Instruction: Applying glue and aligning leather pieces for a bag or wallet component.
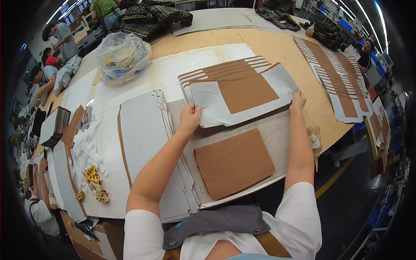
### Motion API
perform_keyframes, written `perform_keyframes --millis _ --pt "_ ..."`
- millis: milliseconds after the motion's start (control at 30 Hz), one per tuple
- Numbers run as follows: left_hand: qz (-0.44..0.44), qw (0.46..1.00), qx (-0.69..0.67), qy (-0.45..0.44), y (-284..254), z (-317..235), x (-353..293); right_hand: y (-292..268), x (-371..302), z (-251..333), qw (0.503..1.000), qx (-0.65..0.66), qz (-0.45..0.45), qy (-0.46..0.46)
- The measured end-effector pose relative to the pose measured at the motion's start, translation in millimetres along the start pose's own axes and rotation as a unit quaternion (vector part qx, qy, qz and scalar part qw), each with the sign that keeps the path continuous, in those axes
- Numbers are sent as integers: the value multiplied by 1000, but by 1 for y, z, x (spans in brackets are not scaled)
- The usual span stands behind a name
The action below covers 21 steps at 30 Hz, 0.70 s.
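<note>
Between my two hands is a pale grey-white fabric panel with a brown rectangle in its middle. My left hand pinches its near left corner, and my right hand grips its right end. Behind and partly under it lies a fanned stack of similar panels, their brown and white edges showing. A pile of brown fabric rectangles rests on the table in front of me, between my forearms. Left of it, partly behind my left forearm, is a stack of long white panels.
Overlapping brown-and-white panels lie at the right edge of the table. A clear plastic bag and dark plaid fabric sit at the back. White scraps and a yellow spotted cloth lie left. Other people work nearby.
</note>
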<state>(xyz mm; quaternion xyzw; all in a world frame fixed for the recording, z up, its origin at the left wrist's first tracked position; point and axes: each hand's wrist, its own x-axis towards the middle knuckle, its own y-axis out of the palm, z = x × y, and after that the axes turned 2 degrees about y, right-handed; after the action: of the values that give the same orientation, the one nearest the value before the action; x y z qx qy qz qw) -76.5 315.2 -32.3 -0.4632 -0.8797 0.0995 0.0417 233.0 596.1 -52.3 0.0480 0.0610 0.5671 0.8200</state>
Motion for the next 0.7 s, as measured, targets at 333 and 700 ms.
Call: perform_keyframes --millis 333,700 --pt "-4 991 -72 -117 -16 9 12 23 19 -27 993 -105 48 32" --pt "-24 992 -50 -109 -13 2 6 20 23 -32 990 -143 0 -19"
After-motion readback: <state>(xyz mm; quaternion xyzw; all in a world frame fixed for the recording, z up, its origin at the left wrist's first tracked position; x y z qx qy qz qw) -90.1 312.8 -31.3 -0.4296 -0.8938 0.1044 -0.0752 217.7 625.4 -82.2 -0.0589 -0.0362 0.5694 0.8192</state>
